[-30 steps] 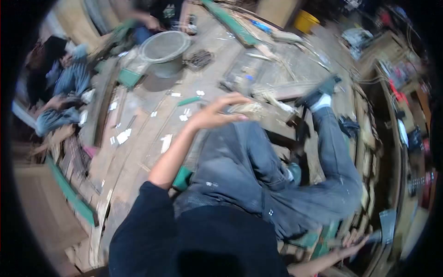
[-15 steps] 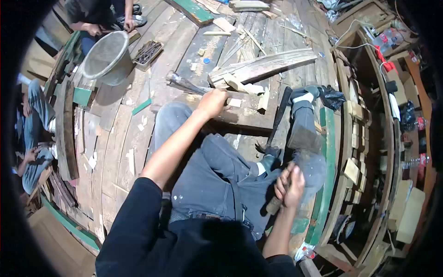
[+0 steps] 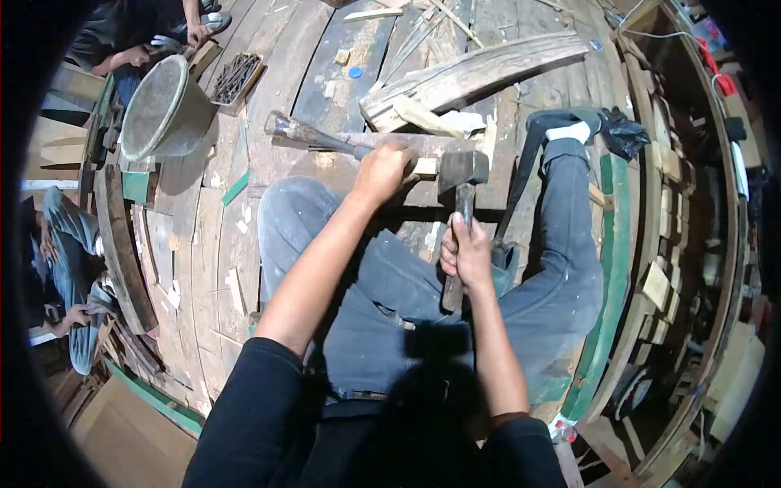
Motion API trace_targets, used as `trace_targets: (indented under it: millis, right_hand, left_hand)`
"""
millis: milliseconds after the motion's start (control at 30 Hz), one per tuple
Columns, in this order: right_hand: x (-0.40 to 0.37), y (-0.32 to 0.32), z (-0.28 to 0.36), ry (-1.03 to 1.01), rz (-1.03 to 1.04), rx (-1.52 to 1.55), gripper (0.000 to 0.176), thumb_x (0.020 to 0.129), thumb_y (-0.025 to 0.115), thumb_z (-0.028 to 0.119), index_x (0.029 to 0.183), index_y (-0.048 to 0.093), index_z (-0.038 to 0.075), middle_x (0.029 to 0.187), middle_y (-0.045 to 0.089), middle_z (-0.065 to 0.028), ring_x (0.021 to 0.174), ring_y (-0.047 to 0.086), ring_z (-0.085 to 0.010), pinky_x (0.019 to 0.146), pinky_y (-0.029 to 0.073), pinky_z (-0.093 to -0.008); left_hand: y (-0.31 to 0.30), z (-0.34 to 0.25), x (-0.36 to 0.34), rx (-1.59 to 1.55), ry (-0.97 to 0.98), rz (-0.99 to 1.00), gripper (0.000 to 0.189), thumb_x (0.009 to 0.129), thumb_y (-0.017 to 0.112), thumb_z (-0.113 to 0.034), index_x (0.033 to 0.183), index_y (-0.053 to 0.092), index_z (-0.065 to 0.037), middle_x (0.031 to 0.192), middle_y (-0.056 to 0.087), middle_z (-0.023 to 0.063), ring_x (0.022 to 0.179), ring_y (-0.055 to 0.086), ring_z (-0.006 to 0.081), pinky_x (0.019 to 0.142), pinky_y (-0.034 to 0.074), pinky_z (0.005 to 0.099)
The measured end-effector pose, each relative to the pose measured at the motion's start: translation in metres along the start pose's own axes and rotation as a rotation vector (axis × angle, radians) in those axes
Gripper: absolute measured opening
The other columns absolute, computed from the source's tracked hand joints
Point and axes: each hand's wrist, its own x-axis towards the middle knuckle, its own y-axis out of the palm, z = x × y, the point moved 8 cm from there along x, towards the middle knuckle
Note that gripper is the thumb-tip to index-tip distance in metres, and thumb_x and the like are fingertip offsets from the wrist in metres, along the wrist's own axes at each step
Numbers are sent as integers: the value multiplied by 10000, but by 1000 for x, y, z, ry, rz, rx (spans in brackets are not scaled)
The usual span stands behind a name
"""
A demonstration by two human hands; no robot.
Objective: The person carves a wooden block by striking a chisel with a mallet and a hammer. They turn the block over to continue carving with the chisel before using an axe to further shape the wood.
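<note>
My right hand (image 3: 468,252) is wrapped round the wooden handle of a hammer (image 3: 464,169), whose dark, blocky head is up beside the plank in front of me. My left hand (image 3: 382,172) is closed on a dark, long tool (image 3: 313,137) that points to the left over the wooden block (image 3: 350,167). Just right of my left hand, a small pale wood piece (image 3: 425,167) lies near the hammer head. What the left fingertips touch is hidden.
A grey bucket (image 3: 167,114) and a box of nails (image 3: 238,79) stand at the upper left. A thick weathered beam (image 3: 488,71) lies ahead. Two people's hands show at the left edge. Wooden shelving (image 3: 651,203) runs along the right.
My right hand has raised the hammer from over my knee up and left towards the block. My left hand still grips the long tool. The view has shifted.
</note>
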Motion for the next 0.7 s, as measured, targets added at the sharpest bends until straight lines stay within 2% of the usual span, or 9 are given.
trace_targets:
  millis: [33,200,333,400,500,600,633,700]
  right_hand:
    - [4,-1,-1,3,37,-9,300,999,519,348,905,462,68,605,408,2,401,373,-68,328,297,-226]
    - [10,-9,-9,78,73,29,292,1012,499,338,922,477,60,582,408,-10,401,373,-88,358,324,-244]
    - [15,-22,-12,142,10,25,371,1000,487,431,884,443,82,573,362,6,412,345,-69,347,273,-220]
    - [12,-20,-11,121,-7,26,391,998,481,452,880,445,81,570,356,11,409,340,-63,342,264,-217]
    - [10,-14,-8,65,-11,-47,379,1001,480,442,872,443,87,554,348,30,395,328,-58,338,269,-226]
    - [8,-15,0,-71,-71,-165,357,1003,487,421,867,439,94,549,356,33,393,335,-56,339,265,-231]
    - [7,-13,6,-134,-96,-206,351,1004,489,415,865,438,96,548,358,33,394,337,-55,339,264,-232]
    - [-5,-8,31,-251,-122,-166,348,998,508,405,876,447,85,557,394,35,405,373,-49,348,297,-227]
  left_hand:
    - [-7,-9,1,22,-27,48,301,667,775,-194,920,663,-75,949,639,145,922,628,343,790,516,448]
    - [-8,-16,2,55,43,35,309,668,798,-230,884,657,-60,940,646,132,957,622,330,830,508,429]
    - [-7,-19,2,122,75,44,286,678,789,-233,869,658,-66,933,648,128,965,621,323,828,511,425]
    - [-8,-21,-1,93,66,94,268,729,745,-201,942,659,-63,1006,637,135,994,614,326,841,513,420]
    - [-2,-14,-5,94,111,63,319,771,706,-175,1071,666,-73,1096,612,139,1037,604,328,867,508,417]
    - [1,-13,-3,146,54,149,310,772,699,-154,1065,665,-59,1076,612,142,1041,599,331,860,508,418]
    - [1,-12,-2,139,110,98,315,758,708,-145,1058,667,-58,1064,610,146,1030,600,341,854,509,417]
    - [-4,-16,0,127,122,88,213,771,687,-163,952,661,-55,1005,611,144,983,604,337,830,511,429]
